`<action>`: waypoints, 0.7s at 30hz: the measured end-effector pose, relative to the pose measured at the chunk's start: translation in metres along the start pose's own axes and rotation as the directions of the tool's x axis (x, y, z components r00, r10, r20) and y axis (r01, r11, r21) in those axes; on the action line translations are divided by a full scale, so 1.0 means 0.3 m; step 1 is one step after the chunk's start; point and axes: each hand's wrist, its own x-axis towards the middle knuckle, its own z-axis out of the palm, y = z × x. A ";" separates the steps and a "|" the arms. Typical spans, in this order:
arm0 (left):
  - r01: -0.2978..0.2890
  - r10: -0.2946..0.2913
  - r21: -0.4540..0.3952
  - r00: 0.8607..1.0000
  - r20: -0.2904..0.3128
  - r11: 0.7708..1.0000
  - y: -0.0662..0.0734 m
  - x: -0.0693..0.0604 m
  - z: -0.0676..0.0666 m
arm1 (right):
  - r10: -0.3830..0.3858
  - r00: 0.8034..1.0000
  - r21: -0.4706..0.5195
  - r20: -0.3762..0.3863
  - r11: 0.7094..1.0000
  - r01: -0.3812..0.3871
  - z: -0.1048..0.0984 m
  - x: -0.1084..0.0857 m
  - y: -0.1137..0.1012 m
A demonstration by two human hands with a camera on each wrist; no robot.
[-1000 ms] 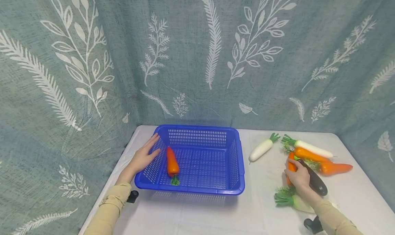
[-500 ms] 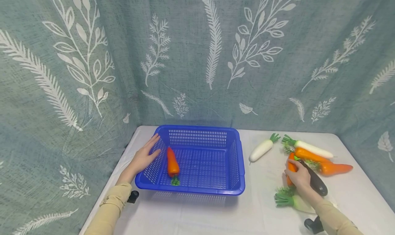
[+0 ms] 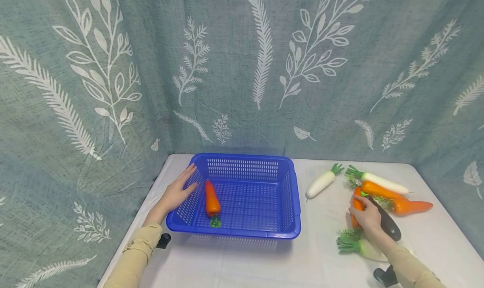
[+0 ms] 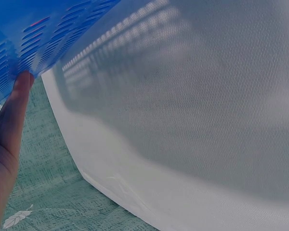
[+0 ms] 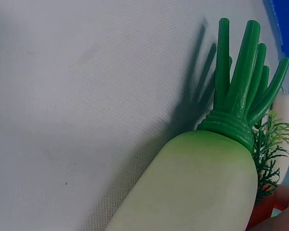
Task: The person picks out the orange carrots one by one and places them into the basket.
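White, green-topped, a radish (image 3: 372,251) lies nearest, partly hidden. Just beyond, the right hand (image 3: 366,216) grips a carrot (image 3: 355,222) between thumb and fingers; whether it touches the table (image 3: 310,254) I cannot tell. The carrot's long axis runs near to far, leaves toward the person, with the eggplant (image 3: 388,225) just right of it. The basket (image 3: 234,233) lies left, well apart; at its far side from the carrot, the left hand (image 3: 175,195), fingers spread, touches the wall. The right hand is clearly nearer the carrot. Behind hangs a curtain (image 3: 242,69).
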 end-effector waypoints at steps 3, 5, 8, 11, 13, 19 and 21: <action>-0.001 0.001 0.005 1.000 -0.002 1.000 0.002 0.000 -0.001 | 0.006 1.000 0.011 0.000 1.000 -0.006 0.000 -0.001 -0.002; -0.004 0.004 0.007 1.000 -0.007 1.000 0.004 0.000 -0.002 | 0.012 1.000 0.020 -0.001 1.000 -0.012 0.001 0.000 -0.003; -0.010 0.010 0.008 1.000 -0.015 1.000 0.007 -0.002 -0.001 | 0.021 1.000 0.029 -0.004 0.999 -0.021 0.003 0.001 -0.003; -0.011 0.012 0.009 1.000 -0.016 1.000 0.008 -0.002 -0.002 | 0.032 0.999 0.038 -0.005 0.999 -0.032 0.005 0.002 -0.004; -0.010 0.011 0.010 1.000 -0.015 1.000 0.008 -0.003 -0.002 | 0.037 0.999 0.044 -0.006 0.998 -0.036 0.005 0.002 -0.006; -0.005 0.005 0.006 1.000 -0.008 1.000 0.008 -0.005 -0.006 | 0.022 1.000 0.049 0.003 0.999 -0.022 -0.002 0.000 -0.010; -0.007 0.007 0.006 1.000 -0.008 1.000 0.008 -0.005 -0.006 | 0.000 1.000 0.049 0.007 0.999 0.000 -0.004 -0.005 -0.013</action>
